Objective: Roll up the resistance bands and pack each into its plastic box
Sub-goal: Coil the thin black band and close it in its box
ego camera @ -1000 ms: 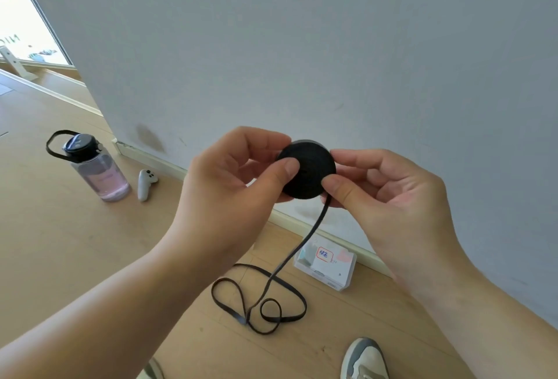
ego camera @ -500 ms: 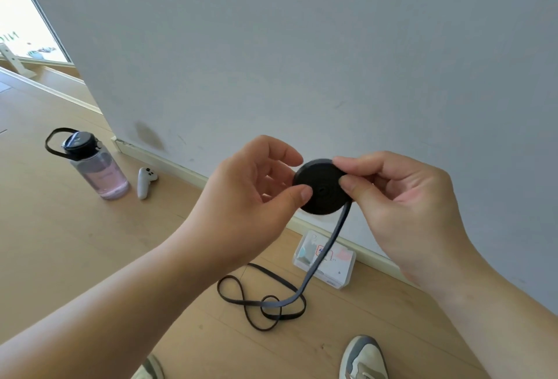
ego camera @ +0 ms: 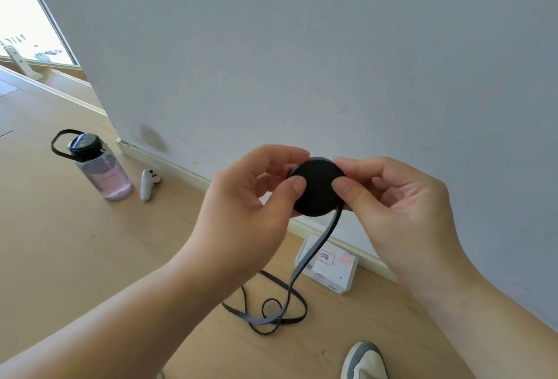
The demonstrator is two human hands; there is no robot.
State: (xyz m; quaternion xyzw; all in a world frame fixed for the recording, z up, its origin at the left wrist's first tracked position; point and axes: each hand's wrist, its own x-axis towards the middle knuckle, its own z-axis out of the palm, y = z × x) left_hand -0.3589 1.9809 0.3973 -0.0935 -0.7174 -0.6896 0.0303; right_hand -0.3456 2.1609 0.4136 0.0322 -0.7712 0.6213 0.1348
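Our left hand (ego camera: 241,215) and right hand (ego camera: 404,212) have shifted their thumbs across the black roll (ego camera: 318,197). Its loose tail (ego camera: 323,238) now crosses the plastic box (ego camera: 338,273), and its loops on the floor (ego camera: 90,258) have changed shape.

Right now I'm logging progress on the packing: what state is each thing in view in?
resistance band: partly rolled into a disc, tail hanging to loose loops on the floor.
left hand: pinches the roll.
right hand: pinches the roll.
plastic box: on the floor by the wall; open or shut unclear.
water bottle: upright, cap on.
controller: lying on the floor.
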